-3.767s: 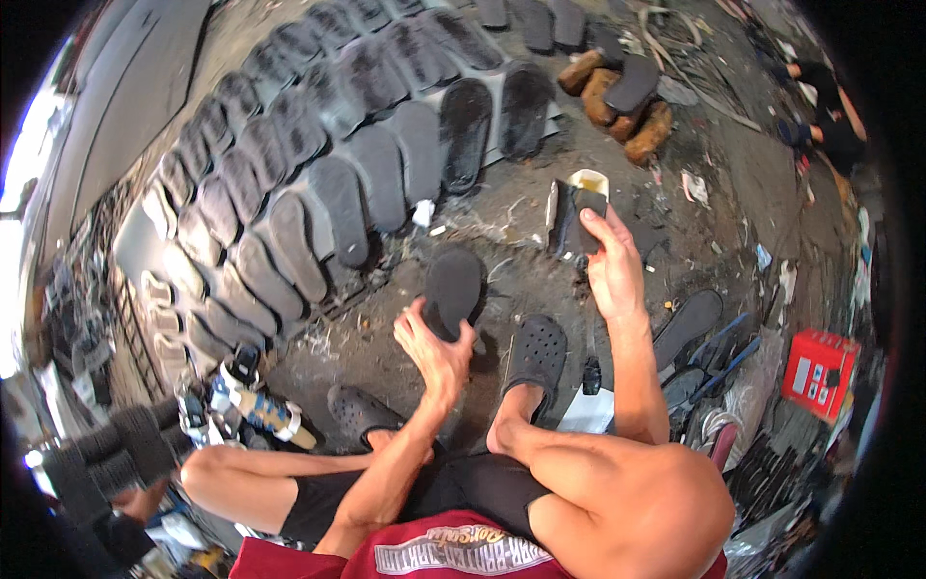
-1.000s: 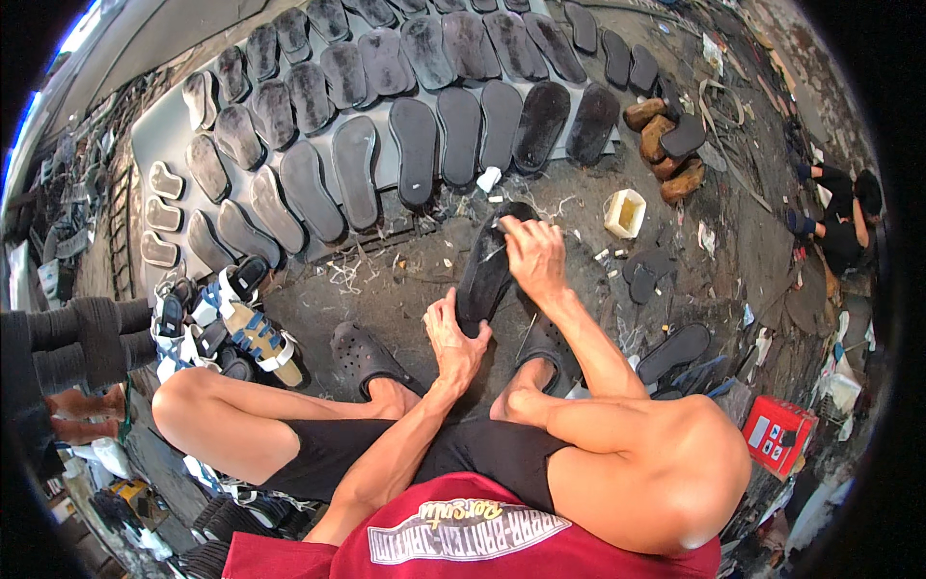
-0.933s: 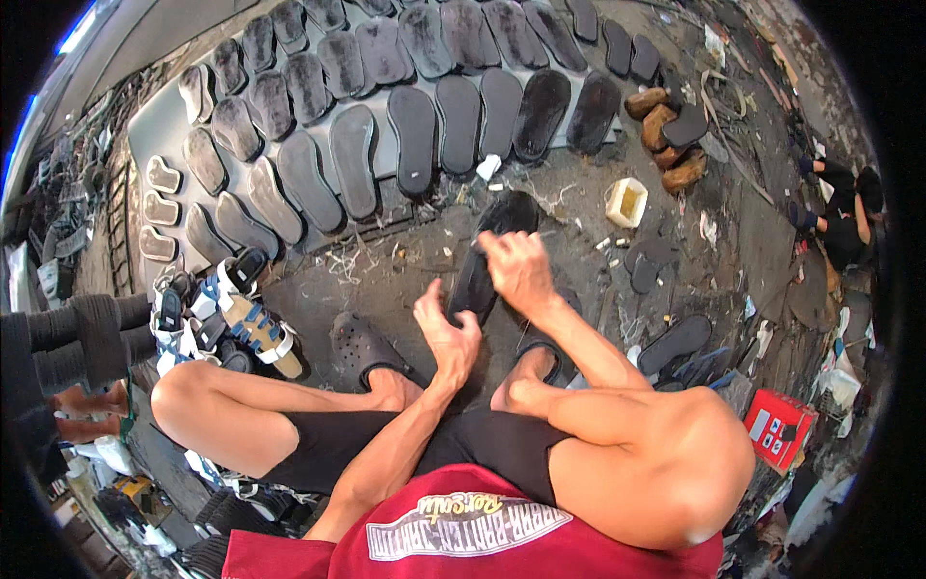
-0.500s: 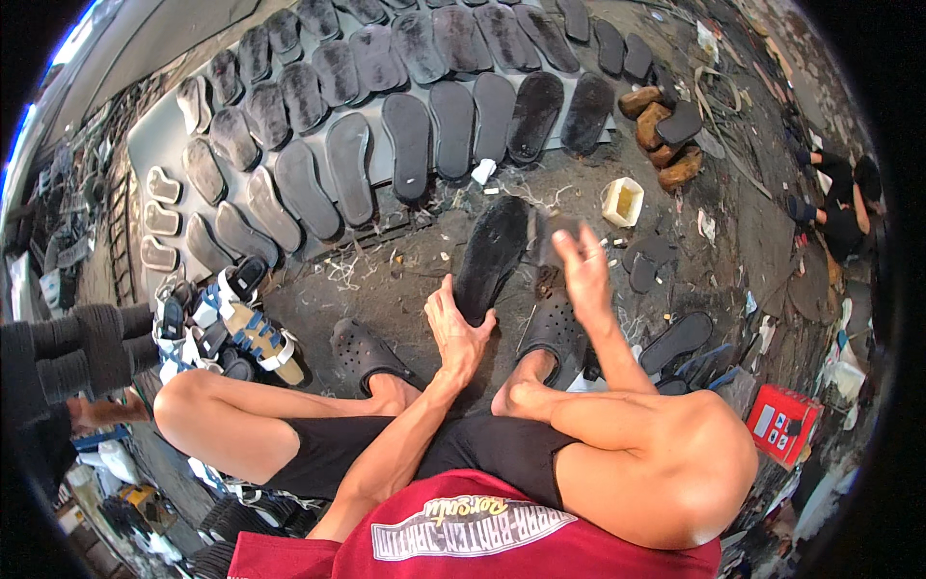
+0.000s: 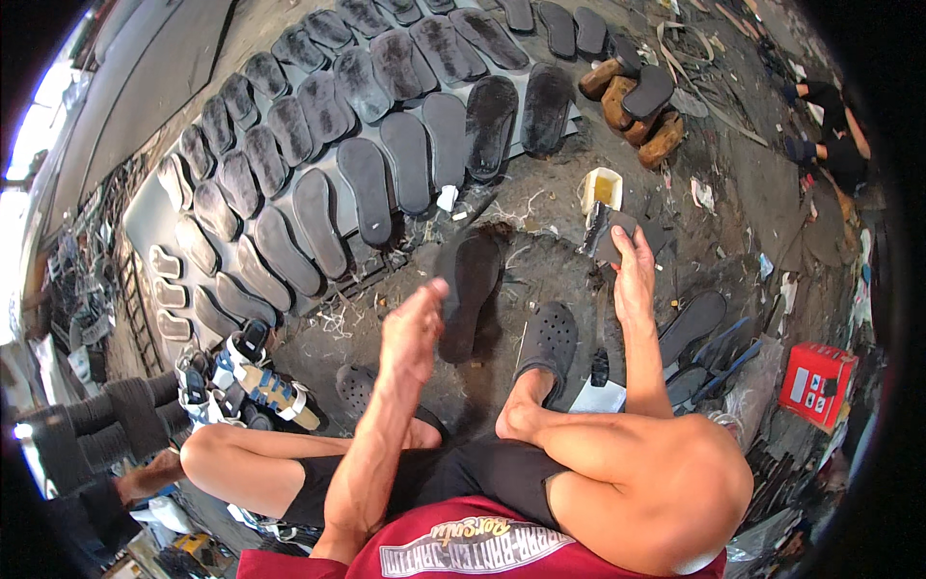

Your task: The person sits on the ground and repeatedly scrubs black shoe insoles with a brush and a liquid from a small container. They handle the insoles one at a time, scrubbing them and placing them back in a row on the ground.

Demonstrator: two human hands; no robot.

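My left hand (image 5: 410, 333) is at the left edge of a dark shoe sole (image 5: 475, 289), thumb up and fingers curled on its far side. The sole is smeared by motion, and I cannot make out exactly how the fingers grip it. To the right, my right hand (image 5: 632, 275) pinches a small dark flat piece (image 5: 614, 239) between thumb and fingers. That piece is just below a white cup (image 5: 590, 198) with yellowish liquid in it. Beside the cup there is a ragged dark strip (image 5: 594, 224), partly hidden by the piece.
Several dark soles lie in rows on a grey sheet (image 5: 145, 217) at the far left. Brown shoe lasts (image 5: 617, 101) are piled at the far right. Sandals (image 5: 256, 376) sit by my left knee, and a red box (image 5: 818, 386) stands right of my right knee.
My right hand has moved right, bringing the dark piece to the white cup. The sole now shows a smoother face, and my left hand has shifted from its near end to its left side.
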